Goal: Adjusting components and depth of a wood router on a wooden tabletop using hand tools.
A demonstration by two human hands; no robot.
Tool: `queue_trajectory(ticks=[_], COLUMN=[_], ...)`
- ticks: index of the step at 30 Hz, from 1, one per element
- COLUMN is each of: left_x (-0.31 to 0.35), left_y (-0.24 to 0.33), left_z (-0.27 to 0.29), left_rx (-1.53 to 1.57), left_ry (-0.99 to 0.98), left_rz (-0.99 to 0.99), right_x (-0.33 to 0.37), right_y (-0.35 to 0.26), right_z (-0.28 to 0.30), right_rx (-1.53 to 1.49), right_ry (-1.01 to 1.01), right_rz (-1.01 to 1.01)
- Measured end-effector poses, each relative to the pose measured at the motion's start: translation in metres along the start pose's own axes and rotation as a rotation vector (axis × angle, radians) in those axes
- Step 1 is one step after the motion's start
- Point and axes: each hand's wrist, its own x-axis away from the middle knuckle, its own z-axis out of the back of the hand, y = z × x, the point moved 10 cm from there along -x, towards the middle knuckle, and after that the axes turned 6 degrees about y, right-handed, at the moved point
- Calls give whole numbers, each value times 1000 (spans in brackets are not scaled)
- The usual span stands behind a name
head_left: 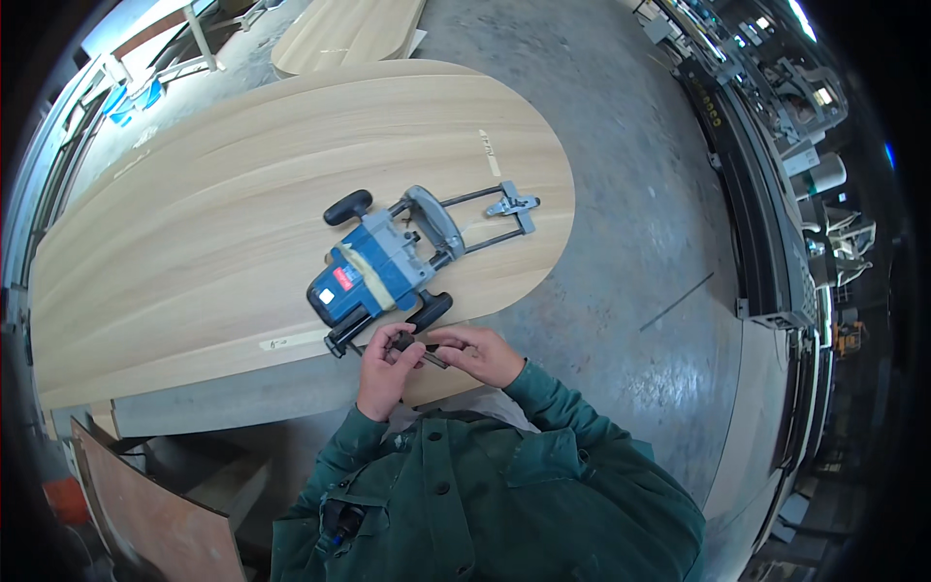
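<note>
In front of my chest, both hands meet at the near edge of a pale wood board [194, 213]. My left hand [382, 376] is closed, its thumb and fingers pinching a small dark metal piece with a shank, which looks like a router bit [435, 360]. From the other side, my right hand [487, 355] is closed too, with its fingertips on the same piece. Fingers hide part of it. Just beyond my hands, a blue and grey plunge router [393, 254] lies on its side on the board, with black knobs and tape around its body.
Another rounded wood board [344, 34] lies beyond the first. Grey concrete floor [640, 194] stretches to the right, toward a long dark machine [742, 184]. A brown panel [160, 509] leans at the lower left, near an orange bucket [66, 501].
</note>
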Motion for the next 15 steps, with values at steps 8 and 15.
queue_trajectory(ticks=[8,15], left_x=[-41,-74], left_y=[-5,12], left_z=[-60,-92], left_rx=[50,-200], left_ry=[187,480], left_rz=[-85,-76], right_x=[-90,-163], right_y=[53,84], right_z=[113,100], right_rx=[-97,-54], right_ry=[207,-244], right_rz=[-11,-256])
